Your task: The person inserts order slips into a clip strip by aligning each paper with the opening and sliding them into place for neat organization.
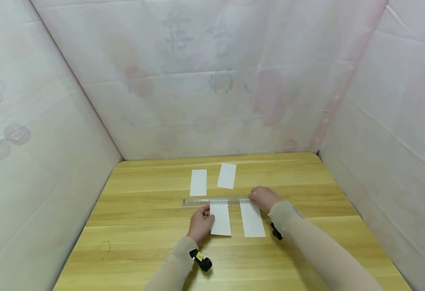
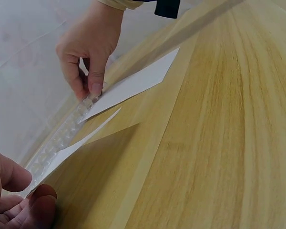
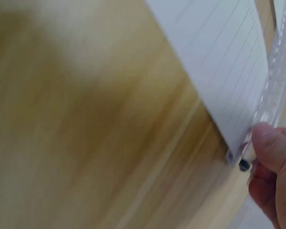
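Note:
In the head view a clear plastic ruler (image 1: pixel 197 201) lies crosswise on the table, its surface patterned. My right hand (image 1: pixel 265 198) pinches its right end between thumb and fingers. A white paper slip (image 1: pixel 252 220) extends toward me from under or against the ruler near that hand; faint lines show on the slip (image 3: pixel 219 62) in the right wrist view. My left hand (image 1: pixel 201 223) pinches the left edge of another white slip (image 1: pixel 220 220), close to the ruler. In the left wrist view that slip (image 2: pixel 81 143) curves up off the wood, casting a shadow.
Two more white slips lie beyond the ruler, a left one (image 1: pixel 198 182) and a slightly turned right one (image 1: pixel 227 176). The wooden table (image 1: pixel 132 226) is enclosed by pale printed fabric walls (image 1: pixel 197 101) at the back and both sides.

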The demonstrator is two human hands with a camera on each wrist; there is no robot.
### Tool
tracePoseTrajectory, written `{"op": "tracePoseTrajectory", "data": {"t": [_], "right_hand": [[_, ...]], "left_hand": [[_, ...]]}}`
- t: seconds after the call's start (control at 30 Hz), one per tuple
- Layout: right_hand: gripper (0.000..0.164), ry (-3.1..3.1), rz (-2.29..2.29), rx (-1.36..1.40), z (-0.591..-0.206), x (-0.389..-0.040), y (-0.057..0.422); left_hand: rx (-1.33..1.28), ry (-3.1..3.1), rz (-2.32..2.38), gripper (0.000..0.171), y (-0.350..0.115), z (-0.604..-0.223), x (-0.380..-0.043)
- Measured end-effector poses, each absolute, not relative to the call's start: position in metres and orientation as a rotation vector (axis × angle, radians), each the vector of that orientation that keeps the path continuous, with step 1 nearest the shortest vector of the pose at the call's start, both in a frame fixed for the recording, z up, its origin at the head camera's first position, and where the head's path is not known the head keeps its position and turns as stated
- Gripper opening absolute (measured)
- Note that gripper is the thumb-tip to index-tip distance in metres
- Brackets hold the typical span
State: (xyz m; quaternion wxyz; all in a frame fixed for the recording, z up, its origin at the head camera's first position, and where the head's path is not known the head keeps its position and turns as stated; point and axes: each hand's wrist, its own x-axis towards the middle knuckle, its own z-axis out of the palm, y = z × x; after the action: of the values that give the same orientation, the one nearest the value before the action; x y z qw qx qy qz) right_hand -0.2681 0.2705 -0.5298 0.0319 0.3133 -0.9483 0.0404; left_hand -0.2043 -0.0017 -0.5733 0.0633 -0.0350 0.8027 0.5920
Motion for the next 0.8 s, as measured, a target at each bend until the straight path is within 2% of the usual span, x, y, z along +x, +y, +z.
{"op": "tracePoseTrajectory", "data": {"t": [0.23,0.4,0.8], "right_hand": [[0.015,-2.917,0.143,0.851,-0.532,-0.26,0.268],[0.016,-2.915,0.356,0.751,-0.528,-0.258,0.261],[0.021,-2.93,0.614,0.647,-0.54,-0.271,0.247]], "left_hand": [[-0.09,2.406,1.796,0.043,-0.003,-0.574,-0.205],[-0.085,2.417,1.787,0.044,-0.006,-0.573,-0.204],[-0.107,2.408,1.806,0.043,-0.008,-0.572,-0.203]]}}
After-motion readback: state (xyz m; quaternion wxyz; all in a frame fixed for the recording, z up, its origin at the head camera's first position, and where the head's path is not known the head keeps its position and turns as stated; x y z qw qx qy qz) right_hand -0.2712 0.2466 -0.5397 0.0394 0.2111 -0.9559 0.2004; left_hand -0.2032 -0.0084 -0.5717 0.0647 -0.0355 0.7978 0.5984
